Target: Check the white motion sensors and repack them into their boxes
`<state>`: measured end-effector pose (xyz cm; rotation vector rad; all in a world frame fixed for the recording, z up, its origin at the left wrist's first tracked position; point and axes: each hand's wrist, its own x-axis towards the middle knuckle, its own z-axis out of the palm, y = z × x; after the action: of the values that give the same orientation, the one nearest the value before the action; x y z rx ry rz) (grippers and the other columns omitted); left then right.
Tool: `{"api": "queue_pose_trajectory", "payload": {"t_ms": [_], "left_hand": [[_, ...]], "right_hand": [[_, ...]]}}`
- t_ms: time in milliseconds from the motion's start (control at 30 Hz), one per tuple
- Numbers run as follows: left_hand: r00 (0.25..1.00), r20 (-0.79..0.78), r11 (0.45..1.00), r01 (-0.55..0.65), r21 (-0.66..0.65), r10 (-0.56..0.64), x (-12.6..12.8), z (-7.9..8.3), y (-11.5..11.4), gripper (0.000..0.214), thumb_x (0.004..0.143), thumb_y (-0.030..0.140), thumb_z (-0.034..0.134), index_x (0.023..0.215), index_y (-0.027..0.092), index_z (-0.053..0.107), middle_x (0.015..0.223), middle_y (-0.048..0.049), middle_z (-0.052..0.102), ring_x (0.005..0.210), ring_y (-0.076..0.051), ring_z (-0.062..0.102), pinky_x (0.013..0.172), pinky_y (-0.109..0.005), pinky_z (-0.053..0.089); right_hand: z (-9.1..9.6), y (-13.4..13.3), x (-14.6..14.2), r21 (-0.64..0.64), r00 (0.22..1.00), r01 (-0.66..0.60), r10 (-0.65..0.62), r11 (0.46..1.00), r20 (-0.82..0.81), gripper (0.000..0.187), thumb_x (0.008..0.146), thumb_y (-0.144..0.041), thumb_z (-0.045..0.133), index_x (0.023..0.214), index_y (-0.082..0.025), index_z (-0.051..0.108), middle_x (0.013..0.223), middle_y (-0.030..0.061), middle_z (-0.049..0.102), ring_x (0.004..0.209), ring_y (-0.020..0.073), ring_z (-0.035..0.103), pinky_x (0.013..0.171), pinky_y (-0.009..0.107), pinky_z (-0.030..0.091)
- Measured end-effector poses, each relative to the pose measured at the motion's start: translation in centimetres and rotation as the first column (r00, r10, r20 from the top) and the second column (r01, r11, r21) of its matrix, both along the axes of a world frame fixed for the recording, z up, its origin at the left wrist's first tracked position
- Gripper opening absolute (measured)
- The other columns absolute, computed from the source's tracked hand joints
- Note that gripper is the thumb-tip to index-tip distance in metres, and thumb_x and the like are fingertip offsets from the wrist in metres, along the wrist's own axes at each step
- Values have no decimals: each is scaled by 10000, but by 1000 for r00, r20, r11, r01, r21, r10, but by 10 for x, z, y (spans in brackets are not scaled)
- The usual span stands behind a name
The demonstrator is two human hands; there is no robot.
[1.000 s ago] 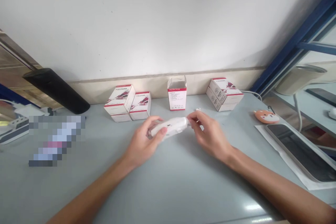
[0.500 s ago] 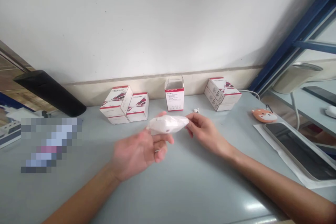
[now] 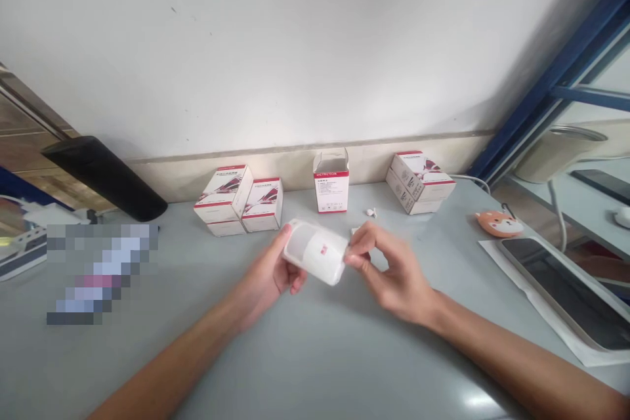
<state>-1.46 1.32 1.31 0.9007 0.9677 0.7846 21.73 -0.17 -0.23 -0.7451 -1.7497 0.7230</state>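
Note:
A white motion detector [image 3: 317, 252], with a greyish lens window and a small red mark, lies in what looks like a thin clear plastic bag. My left hand [image 3: 275, 262] grips its left end, thumb on top and fingers underneath. At the other end, my right hand [image 3: 388, 269] pinches the edge of the bag between thumb and forefinger. Behind them stands an upright box [image 3: 331, 191] marked DETECTOR, its top flaps raised. A small white piece [image 3: 371, 212] rests on the table to the right of that box.
Closed white-and-red boxes stand at the left [image 3: 224, 193] and right [image 3: 420, 180] along the wall. A dark phone [image 3: 566, 292] lies on white paper at the right, near an orange animal-face case [image 3: 499, 224]. A black object [image 3: 105, 177] and a power strip [image 3: 29, 243] are at the left.
The detector has turned so that its front with the red mark faces up, and it sits slightly lower. My left hand rolled over with it; my right hand stays at the bag's end.

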Motion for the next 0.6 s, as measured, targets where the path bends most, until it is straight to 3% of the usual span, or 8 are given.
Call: {"api": "queue_pose_trajectory", "payload": {"t_ms": [67, 167, 233, 300, 367, 500, 567, 600], "left_hand": [[1000, 0, 1000, -1, 28, 1, -2, 1, 1, 576, 920, 747, 572, 1021, 184, 648, 629, 27, 562, 503, -94, 453, 494, -217, 394], [998, -57, 994, -21, 107, 28, -9, -6, 4, 596, 866, 773, 627, 962, 186, 667, 666, 16, 580, 519, -102, 470, 486, -227, 393], [987, -150, 983, -29, 183, 57, -12, -11, 4, 604, 811, 787, 680, 858, 185, 660, 680, 0, 590, 573, -127, 518, 509, -238, 413], [963, -252, 964, -23, 266, 92, -11, -13, 1, 602, 788, 784, 706, 804, 184, 654, 704, -15, 610, 629, -149, 551, 550, -251, 435], [936, -326, 939, -17, 343, 136, -6, -9, -3, 603, 812, 786, 677, 795, 183, 661, 706, -22, 620, 645, -158, 554, 577, -263, 442], [939, -271, 879, -63, 473, 213, 9, 15, 6, 710, 926, 838, 391, 879, 191, 681, 739, -52, 660, 650, -188, 572, 581, -297, 457], [933, -217, 814, -118, 569, 287, 18, 32, 24, 743, 972, 806, 255, 1022, 203, 686, 867, -80, 711, 722, -212, 613, 615, -317, 486], [898, -223, 742, -151, 653, 379, 23, 39, 37, 668, 992, 759, 306, 1073, 213, 682, 944, -85, 725, 790, -218, 637, 662, -317, 503]], "right_hand": [[4, -2, 1, -22, 999, -36, 35, 999, -11, 235, 961, -176, 683, 823, -243, 504, 861, 8, 581, 786, 172, 543, 710, 339, 453], [9, -4, 2, -202, 997, -77, 72, 976, -37, 322, 879, -182, 777, 872, -259, 464, 901, -14, 517, 813, 165, 546, 724, 328, 479], [9, -5, 1, -320, 985, -172, 173, 931, -26, 475, 815, -191, 835, 1140, -310, 510, 1095, 9, 557, 900, 175, 603, 768, 341, 538], [7, -6, -1, -360, 956, -264, 293, 895, 27, 867, 761, -189, 873, 1456, -403, 401, 1347, 55, 520, 983, 197, 637, 826, 379, 583], [3, -7, -3, -323, 934, -296, 343, 899, 99, 1038, 770, -151, 846, 1590, -457, 288, 1420, 72, 515, 970, 204, 647, 853, 410, 598], [2, -5, -2, -144, 964, -220, 238, 965, 119, 919, 851, -70, 699, 1605, -434, 321, 1317, 64, 636, 998, 230, 667, 888, 440, 600], [8, 0, 4, -50, 991, -126, 128, 991, 35, 829, 874, -80, 678, 1569, -414, 374, 1388, 78, 614, 1040, 237, 681, 906, 446, 604], [12, 5, 7, -15, 998, -55, 55, 998, -23, 792, 882, -97, 684, 1551, -402, 390, 1421, 86, 594, 1035, 237, 691, 902, 448, 607]]}}
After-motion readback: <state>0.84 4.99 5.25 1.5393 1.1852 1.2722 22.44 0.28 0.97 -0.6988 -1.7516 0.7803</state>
